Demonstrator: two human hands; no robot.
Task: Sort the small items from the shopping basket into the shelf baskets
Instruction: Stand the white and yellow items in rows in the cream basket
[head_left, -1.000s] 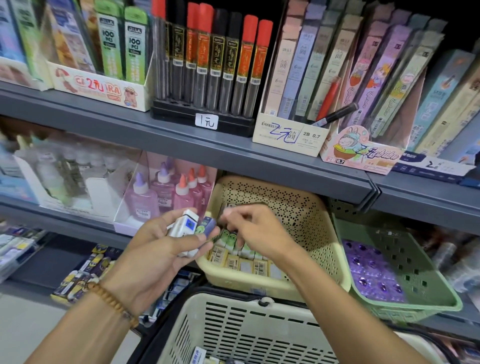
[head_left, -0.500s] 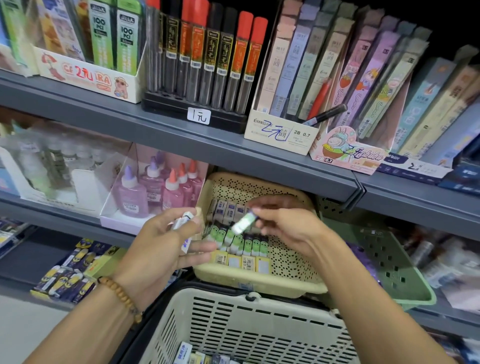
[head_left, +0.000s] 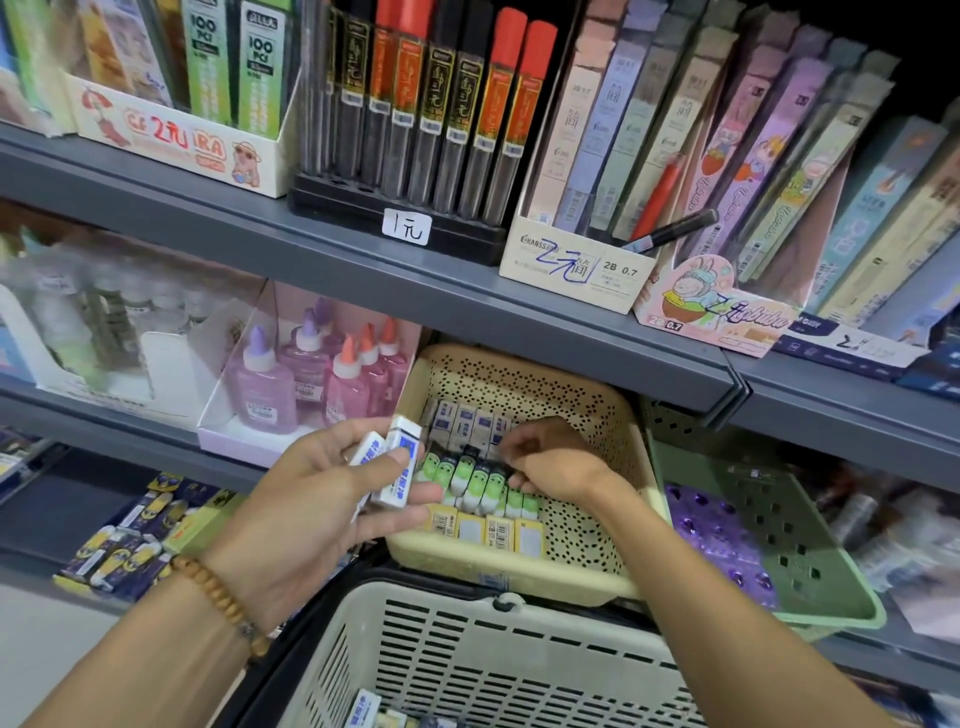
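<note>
Two white erasers (head_left: 397, 467) stand near-upright in left hand (head_left: 306, 514).

Left hand (head_left: 311, 499) holds white erasers (head_left: 399, 470); right hand (head_left: 550, 462) fingers curled among green erasers (head_left: 467, 475) in beige basket (head_left: 597, 415)

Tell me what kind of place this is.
Most likely a stationery shop aisle. A handwritten price tag sits under a rack of pencil lead tubes, glue bottles stand in a display box, and the right hand reaches into a beige shelf basket of erasers.
</note>
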